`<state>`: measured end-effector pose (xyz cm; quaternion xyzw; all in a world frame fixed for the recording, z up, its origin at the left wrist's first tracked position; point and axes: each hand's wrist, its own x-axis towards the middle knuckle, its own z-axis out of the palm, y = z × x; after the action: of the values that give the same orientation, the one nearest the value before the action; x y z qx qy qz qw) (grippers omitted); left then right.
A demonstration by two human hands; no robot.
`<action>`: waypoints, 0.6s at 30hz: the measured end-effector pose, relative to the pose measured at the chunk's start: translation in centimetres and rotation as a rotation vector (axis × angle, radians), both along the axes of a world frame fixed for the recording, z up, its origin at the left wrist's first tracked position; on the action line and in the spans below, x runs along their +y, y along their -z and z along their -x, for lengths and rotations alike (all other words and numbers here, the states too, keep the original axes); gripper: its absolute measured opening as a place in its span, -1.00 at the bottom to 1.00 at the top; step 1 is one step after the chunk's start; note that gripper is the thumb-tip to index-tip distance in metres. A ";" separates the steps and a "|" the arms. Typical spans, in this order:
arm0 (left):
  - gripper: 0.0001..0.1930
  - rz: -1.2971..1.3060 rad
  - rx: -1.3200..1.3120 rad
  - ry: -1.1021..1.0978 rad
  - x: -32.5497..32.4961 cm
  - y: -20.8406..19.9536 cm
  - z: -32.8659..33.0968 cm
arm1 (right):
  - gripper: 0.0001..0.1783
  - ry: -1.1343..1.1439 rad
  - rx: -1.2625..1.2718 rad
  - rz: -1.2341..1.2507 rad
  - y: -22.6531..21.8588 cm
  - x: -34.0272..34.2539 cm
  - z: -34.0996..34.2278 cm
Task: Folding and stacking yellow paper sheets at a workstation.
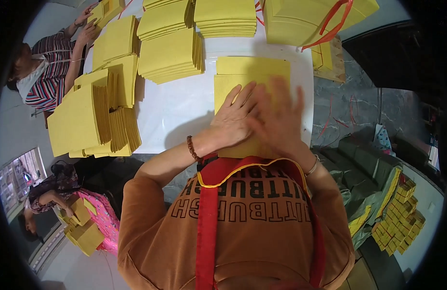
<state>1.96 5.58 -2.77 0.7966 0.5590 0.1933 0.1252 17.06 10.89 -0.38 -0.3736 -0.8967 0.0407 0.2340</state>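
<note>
In front of me on the white table lies a flat yellow paper piece, with a fold line across its far part. My left hand rests on it with fingers stretched out and slightly apart. My right hand is over the right side of the same piece, its fingers spread and smeared by motion. Whether the right palm touches the paper I cannot tell. Neither hand grips anything that I can see. The near end of the piece reaches the red apron at my waist.
Stacks of yellow paper pieces stand at the table's far and left sides. A large yellow stack with a red ribbon is at the far right. One person handles yellow pieces at far left, another at lower left. Bundled yellow pieces lie right.
</note>
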 end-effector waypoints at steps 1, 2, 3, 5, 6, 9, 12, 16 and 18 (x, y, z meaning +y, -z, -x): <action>-0.40 -0.011 -0.033 0.027 0.1 0.1 0.2 | -0.35 -0.209 -0.043 -0.018 0.7 0.1 0.6; -0.40 -0.010 -0.032 0.034 0.1 0.1 0.3 | -0.31 -0.417 -0.086 -0.037 1.3 0.2 0.9; -0.42 0.052 -0.012 0.037 0.1 0.2 0.5 | -0.31 -0.413 -0.088 -0.038 1.9 0.2 0.8; -0.43 0.109 0.007 0.047 0.1 1.1 1.2 | -0.34 -0.281 -0.023 0.308 2.8 0.3 0.7; -0.44 0.169 -0.465 -0.038 -0.1 2.5 1.9 | -0.34 -0.284 -0.021 0.303 2.9 0.5 1.1; -0.45 0.269 -1.314 -0.168 0.0 2.2 3.6 | -0.30 -0.223 -0.205 0.205 2.9 0.1 1.6; -0.39 0.247 -1.640 -0.277 -0.2 1.2 4.0 | -0.27 -0.258 -0.236 0.205 2.9 0.0 1.7; -0.22 -0.053 -0.446 -0.226 -1.4 0.3 2.9 | -0.31 -0.233 -0.239 0.183 3.4 -0.3 2.0; -0.18 0.042 -0.051 -0.012 -1.6 -0.2 2.9 | -0.31 -0.232 -0.304 0.175 3.1 -0.1 1.9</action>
<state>-0.96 3.98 -2.61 0.7851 0.5645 0.2025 0.1551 15.18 10.81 -3.43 -0.2883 -0.9518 0.0883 0.0566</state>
